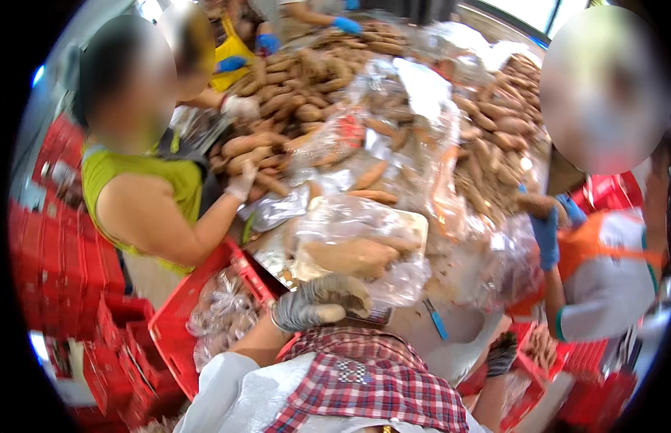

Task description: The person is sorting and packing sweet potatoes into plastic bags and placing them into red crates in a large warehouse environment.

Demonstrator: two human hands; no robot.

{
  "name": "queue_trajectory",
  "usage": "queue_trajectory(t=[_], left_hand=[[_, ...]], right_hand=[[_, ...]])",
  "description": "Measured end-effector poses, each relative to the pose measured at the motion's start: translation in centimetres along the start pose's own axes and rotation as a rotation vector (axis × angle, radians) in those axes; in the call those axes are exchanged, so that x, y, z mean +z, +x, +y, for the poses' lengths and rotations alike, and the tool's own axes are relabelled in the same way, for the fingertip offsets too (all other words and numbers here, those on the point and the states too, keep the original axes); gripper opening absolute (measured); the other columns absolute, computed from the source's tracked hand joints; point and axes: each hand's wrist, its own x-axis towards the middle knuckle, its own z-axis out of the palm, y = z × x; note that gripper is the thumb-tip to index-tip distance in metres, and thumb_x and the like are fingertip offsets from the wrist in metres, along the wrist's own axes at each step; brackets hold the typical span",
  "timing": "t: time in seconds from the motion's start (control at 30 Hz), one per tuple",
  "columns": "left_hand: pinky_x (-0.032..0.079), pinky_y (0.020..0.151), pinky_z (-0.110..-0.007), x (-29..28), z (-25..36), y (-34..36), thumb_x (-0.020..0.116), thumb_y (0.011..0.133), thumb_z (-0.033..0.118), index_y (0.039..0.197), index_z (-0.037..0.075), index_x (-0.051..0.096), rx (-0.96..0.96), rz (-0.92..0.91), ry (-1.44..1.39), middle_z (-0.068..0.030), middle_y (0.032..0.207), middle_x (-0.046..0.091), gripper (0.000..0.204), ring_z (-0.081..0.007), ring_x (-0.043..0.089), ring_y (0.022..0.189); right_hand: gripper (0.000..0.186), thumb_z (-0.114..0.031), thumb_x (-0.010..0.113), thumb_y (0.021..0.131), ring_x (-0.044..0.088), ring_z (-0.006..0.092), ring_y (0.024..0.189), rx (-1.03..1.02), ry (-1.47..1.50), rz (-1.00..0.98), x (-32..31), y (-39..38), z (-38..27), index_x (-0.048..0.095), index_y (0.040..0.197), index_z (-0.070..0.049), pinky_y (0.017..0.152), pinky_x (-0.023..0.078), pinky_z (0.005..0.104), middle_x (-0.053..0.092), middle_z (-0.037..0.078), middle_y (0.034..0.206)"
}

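My left hand (321, 303), in a grey glove, is raised at the near end of the table with its fingers loosely curved and apart and nothing visible in them. Just beyond it lies a bag (350, 256) of sweet potatoes on a white tray (416, 225). My right hand (500, 355), in a dark grey glove, hangs low at the right beside a red crate; its fingers are too blurred to read. A blue-handled tool (436, 319) lies between my hands. A red crate (169, 328) of bagged produce stands at my left.
Heaps of sweet potatoes (292, 90) and plastic bags cover the table. A co-worker in yellow-green (140, 202) stands left; another (606, 274), in blue gloves, holds a sweet potato (537, 206) at the right. More gloved workers are at the back. Red crates (64, 245) are stacked at the left.
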Motion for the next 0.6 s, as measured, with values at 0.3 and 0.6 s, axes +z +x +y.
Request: queue_trajectory(t=[0.3, 0.6], left_hand=[[0.047, 0.077, -0.027, -11.7, 4.3, -5.4, 0.064, 0.082, 0.023, 0.099, 0.007, 0.058, 0.326, 0.863, 0.066, -0.0038, 0.091, 0.061, 0.024, -0.013, 0.057, 0.081], [0.046, 0.081, -0.032, -35.5, -5.2, -4.5, 0.062, 0.081, 0.027, 0.111, 0.004, 0.052, -0.005, 1.071, 0.567, -0.0067, 0.101, 0.059, 0.039, -0.0179, 0.056, 0.091]], right_hand=[[0.03, -0.04, 0.058, 0.084, 0.039, 0.0106, 0.04, 0.068, -0.629, -0.134, 17.1, 2.6, 9.5, 0.048, 0.067, -0.017, 0.035, 0.027, 0.0241, 0.042, -0.002, 0.051], [0.034, -0.041, 0.061, 0.083, 0.038, 0.0095, 0.039, 0.045, -0.86, -0.083, 19.0, 1.9, 9.9, 0.046, 0.07, -0.014, 0.035, 0.027, 0.0229, 0.044, -0.001, 0.051]])
